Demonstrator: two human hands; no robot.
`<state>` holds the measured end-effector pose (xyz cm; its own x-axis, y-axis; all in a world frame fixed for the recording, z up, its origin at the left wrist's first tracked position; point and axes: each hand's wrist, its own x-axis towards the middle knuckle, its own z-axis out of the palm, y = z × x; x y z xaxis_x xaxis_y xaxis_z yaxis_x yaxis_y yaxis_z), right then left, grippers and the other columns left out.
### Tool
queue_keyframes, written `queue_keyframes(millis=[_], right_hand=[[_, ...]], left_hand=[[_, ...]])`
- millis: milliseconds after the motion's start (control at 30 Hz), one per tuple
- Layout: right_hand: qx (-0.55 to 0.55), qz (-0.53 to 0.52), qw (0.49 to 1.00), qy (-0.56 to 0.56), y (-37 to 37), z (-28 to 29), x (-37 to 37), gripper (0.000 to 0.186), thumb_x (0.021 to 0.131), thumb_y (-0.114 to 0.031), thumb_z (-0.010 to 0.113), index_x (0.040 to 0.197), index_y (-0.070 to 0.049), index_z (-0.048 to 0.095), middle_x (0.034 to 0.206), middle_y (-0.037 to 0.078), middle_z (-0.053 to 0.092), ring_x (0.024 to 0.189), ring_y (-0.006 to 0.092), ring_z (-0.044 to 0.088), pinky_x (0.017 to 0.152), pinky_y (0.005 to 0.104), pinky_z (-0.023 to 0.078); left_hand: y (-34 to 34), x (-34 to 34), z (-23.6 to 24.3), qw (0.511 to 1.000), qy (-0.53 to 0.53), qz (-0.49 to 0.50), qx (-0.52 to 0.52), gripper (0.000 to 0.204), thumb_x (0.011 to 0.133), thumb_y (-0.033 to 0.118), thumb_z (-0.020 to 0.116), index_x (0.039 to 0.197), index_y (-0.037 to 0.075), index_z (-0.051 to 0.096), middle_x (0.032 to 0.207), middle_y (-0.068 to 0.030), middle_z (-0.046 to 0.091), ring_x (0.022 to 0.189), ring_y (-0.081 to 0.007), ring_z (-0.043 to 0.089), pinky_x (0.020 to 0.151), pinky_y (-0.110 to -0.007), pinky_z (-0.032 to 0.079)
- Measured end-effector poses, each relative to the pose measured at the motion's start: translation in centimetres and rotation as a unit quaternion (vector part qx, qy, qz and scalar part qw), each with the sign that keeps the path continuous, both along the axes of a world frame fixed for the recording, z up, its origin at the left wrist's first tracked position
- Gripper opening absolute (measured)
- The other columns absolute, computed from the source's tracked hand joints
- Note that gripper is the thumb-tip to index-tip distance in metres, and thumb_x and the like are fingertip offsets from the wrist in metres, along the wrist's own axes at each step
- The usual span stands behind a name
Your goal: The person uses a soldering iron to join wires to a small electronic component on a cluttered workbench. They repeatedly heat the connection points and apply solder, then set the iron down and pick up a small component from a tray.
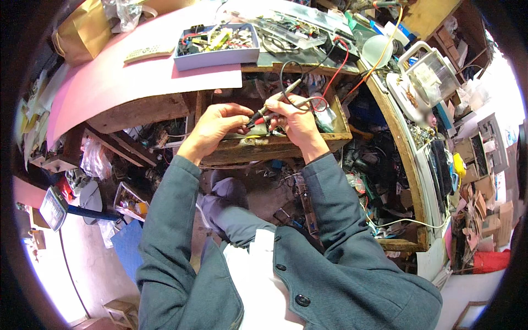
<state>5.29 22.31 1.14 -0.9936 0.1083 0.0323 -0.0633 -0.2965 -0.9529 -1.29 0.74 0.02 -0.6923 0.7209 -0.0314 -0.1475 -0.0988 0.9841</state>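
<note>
Over an open wooden drawer point(264, 148), both my hands are close together. My right hand point(300, 124) grips two test probes, one black point(292, 86) and one red point(264, 119), with their tips pointing toward my left hand. From the probes, a black lead point(282, 77) and a red lead point(333, 77) loop up to the table. My left hand point(214, 131) has its thumb and fingers pinched together right by the probe tips. What it pinches is too small and dark to make out. Inside the drawer, clear plastic bags point(325, 118) lie beside my right hand.
A blue-grey box point(217, 60) of small parts stands on the pink tabletop point(104, 91), near a flat beige packet point(148, 53). Farther right are a clear tray point(289, 30), a yellow cable point(393, 38) and a clear handled container point(429, 77). Another cluttered wooden compartment point(421, 203) lies right.
</note>
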Motion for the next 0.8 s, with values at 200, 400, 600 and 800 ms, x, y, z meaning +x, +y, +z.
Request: queue_keyframes(millis=[200, 400, 600, 800], right_hand=[[-0.005, 0.008, 1.0, -0.005, -0.1, -0.28, -0.1, 0.012, 0.087, -0.014, 0.074, 0.09, -0.003, 0.069, 0.078, 0.006, 0.069, 0.06, 0.0139, 0.063, 0.051, 0.0283, 0.054], [0.0, 0.005, 1.0, -0.004, -0.01, -0.35, -0.13, 0.012, 0.087, -0.014, 0.074, 0.089, -0.003, 0.068, 0.078, 0.006, 0.068, 0.062, 0.0141, 0.063, 0.051, 0.0288, 0.054], [-0.006, 0.01, 1.0, 0.002, 0.1, -0.57, -0.26, 0.012, 0.087, -0.013, 0.074, 0.089, -0.002, 0.068, 0.078, 0.006, 0.067, 0.062, 0.0141, 0.063, 0.05, 0.0282, 0.054], [-0.01, 0.008, 1.0, -0.003, 0.15, -0.78, -0.3, 0.013, 0.086, -0.014, 0.075, 0.089, -0.003, 0.068, 0.078, 0.006, 0.067, 0.062, 0.0136, 0.064, 0.051, 0.0277, 0.055]], left_hand=[[-0.35, 0.07, -0.03, 1.0, -0.016, 0.007, -0.005, 0.026, 0.092, 0.008, 0.066, 0.115, -0.002, 0.067, 0.096, -0.0059, 0.07, 0.082, -0.0109, 0.065, 0.077, -0.026, 0.054], [-0.19, -0.05, -0.31, 1.0, -0.014, 0.014, -0.003, 0.026, 0.091, 0.008, 0.066, 0.115, -0.003, 0.067, 0.095, -0.0062, 0.07, 0.082, -0.0113, 0.065, 0.077, -0.026, 0.054], [-0.23, 0.1, -0.01, 1.0, -0.011, 0.013, -0.004, 0.025, 0.092, 0.008, 0.066, 0.114, -0.003, 0.067, 0.094, -0.0065, 0.07, 0.082, -0.0124, 0.067, 0.076, -0.026, 0.055], [-0.3, 0.17, 0.08, 0.999, -0.033, 0.015, -0.013, 0.023, 0.092, 0.009, 0.066, 0.112, -0.003, 0.068, 0.094, -0.0083, 0.071, 0.082, -0.0148, 0.07, 0.075, -0.027, 0.057]])
